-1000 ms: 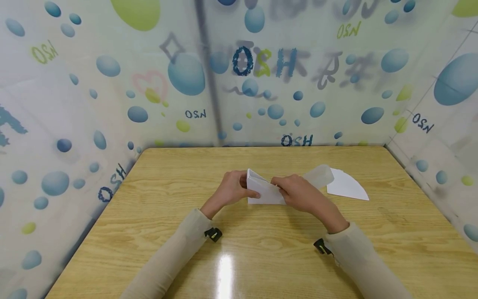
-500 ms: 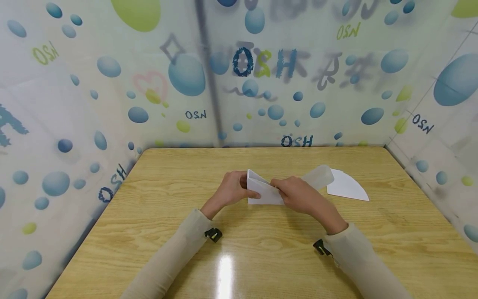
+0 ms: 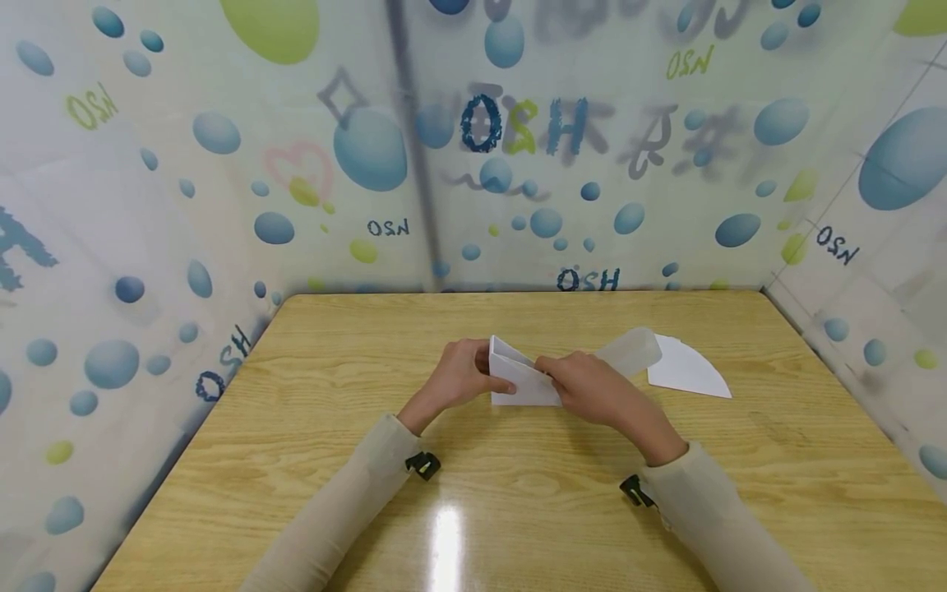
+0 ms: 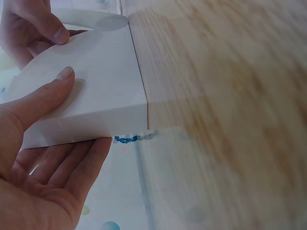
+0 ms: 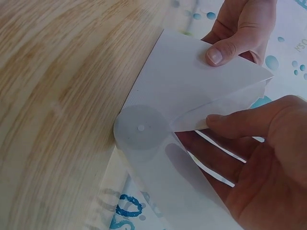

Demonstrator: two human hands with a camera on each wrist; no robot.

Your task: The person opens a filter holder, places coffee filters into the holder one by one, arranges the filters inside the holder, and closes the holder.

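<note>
A white folded paper or card box [image 3: 533, 390], wedge-shaped and open along its top, stands on its long edge on the table. My left hand [image 3: 457, 374] grips its left end, thumb on the near face and fingers on the far side. With thumb and fingers my right hand [image 3: 592, 386] pinches the sloping upper edge; in the right wrist view the right thumb [image 5: 218, 123] presses that edge. A translucent strip [image 3: 635, 349] with a rounded end extends behind the right hand. Its round end [image 5: 144, 117], with a small pale dot, overlaps the box in the right wrist view.
A white fan-shaped piece [image 3: 688, 367] lies to the right, by the strip's end. The wooden table [image 3: 355, 321] meets a patterned cloth wall [image 3: 473, 205] at the back. Black clips [image 3: 423, 465] hang at both cuffs.
The right hand has shifted very slightly left along the box's upper edge. The gap at the top of the box looks a little clearer. The left hand keeps its grip.
</note>
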